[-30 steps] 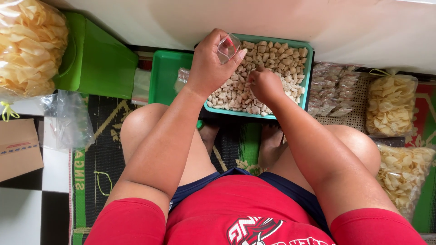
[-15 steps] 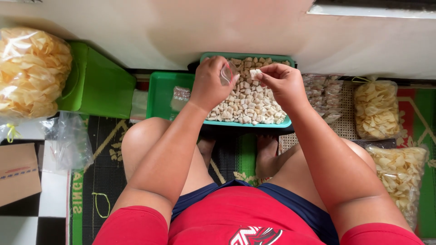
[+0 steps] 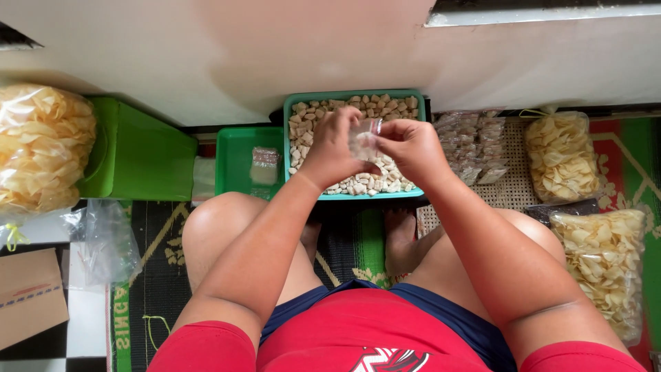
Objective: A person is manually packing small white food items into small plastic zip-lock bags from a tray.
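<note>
Your left hand [image 3: 335,150] pinches a small clear plastic pouch [image 3: 363,140] by its mouth, holding it open over the teal tray [image 3: 296,96] of pale snack cubes [image 3: 317,114] so spills drop back in. Your right hand [image 3: 413,148], fingertips bunched at the pouch's opening, feeds it; whether pieces are held is hidden.

- small bag [image 3: 363,141]: thin clear plastic film, glossy, crinkled
- teal tray [image 3: 354,96]: smooth moulded plastic, slight sheen
- snack pieces [image 3: 313,114]: dry, matt, rough-edged
- green tray [image 3: 234,148] and green bin [image 3: 141,155]: smooth plastic, semi-gloss
- chip bags [image 3: 561,162]: clear glossy film
- floor mat [image 3: 162,258]: woven, matt, coarse
- cardboard box [image 3: 27,296]: matt paper board
</note>
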